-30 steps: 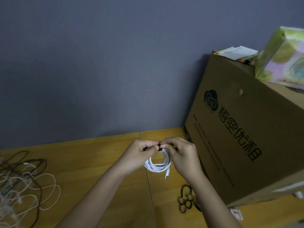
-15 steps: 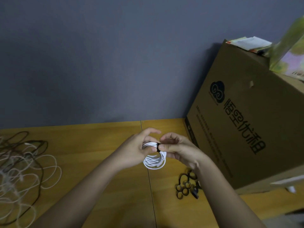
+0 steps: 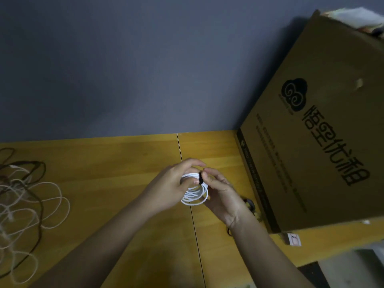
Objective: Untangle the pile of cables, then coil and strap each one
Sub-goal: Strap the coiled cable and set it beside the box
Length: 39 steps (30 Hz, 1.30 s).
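Left hand [image 3: 170, 186] grip is curled around the white cable coil [image 3: 195, 194], held just above the bench [image 3: 116, 167]. Right hand [image 3: 220, 192] grip pinches the black strap [image 3: 201, 178] on the coil's top. Cardboard box [image 3: 311, 142] stands near right; tangled cables [image 3: 22, 206] lie far left.

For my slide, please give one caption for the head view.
Both hands, left and right, fasten a black strap around a coiled white cable.
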### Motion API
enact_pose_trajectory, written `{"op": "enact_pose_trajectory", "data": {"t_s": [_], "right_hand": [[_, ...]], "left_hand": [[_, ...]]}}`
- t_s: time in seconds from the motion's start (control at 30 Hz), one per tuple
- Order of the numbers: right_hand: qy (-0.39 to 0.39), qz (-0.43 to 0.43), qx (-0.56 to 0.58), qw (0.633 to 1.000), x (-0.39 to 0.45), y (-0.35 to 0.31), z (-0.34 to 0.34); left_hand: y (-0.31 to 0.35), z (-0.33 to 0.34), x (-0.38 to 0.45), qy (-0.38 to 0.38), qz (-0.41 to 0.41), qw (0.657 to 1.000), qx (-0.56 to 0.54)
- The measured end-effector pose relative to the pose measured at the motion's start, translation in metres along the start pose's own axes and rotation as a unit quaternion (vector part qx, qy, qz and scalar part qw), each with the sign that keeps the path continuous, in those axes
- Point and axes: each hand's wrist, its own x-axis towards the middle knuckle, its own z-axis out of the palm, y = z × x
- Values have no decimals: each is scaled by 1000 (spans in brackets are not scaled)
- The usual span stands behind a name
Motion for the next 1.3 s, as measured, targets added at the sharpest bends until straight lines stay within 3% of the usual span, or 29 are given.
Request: {"op": "enact_pose_trajectory", "data": {"t_s": [0.1, 0.2, 0.3, 0.4, 0.5, 0.63, 0.8, 0.93, 1.0, 1.1, 1.3], "right_hand": [[88, -114, -27, 989, 13, 15, 2], [173, -264, -126, 940, 33, 24, -4], [188, -328, -254, 890, 51, 25, -23], [131, -327, -385, 853, 78, 22, -55], [103, -301, -427, 846, 119, 15, -86], [164, -292, -443, 832, 195, -12, -119], [315, -232, -404, 827, 286, -50, -158], [295, -105, -433, 845, 331, -64, -175], [284, -55, -534, 794, 335, -59, -177], [305, -90, -579, 751, 328, -47, -179], [319, -211, -485, 786, 300, -35, -180]], "left_hand": [[-24, 11, 13, 42, -20, 997, -56], [-47, 25, 32, 67, -55, 990, -112], [-64, 39, 56, 75, -89, 983, -144], [-83, 49, 89, 81, -119, 976, -162], [-105, 58, 136, 69, -145, 975, -155], [-135, 75, 198, 57, -174, 976, -119], [-165, 79, 240, 101, -207, 973, -31], [-184, 79, 241, 117, -252, 960, -25], [-187, 82, 240, 116, -269, 955, -41], [-184, 85, 236, 113, -279, 953, -41], [-179, 80, 220, 121, -281, 952, -3]]}}
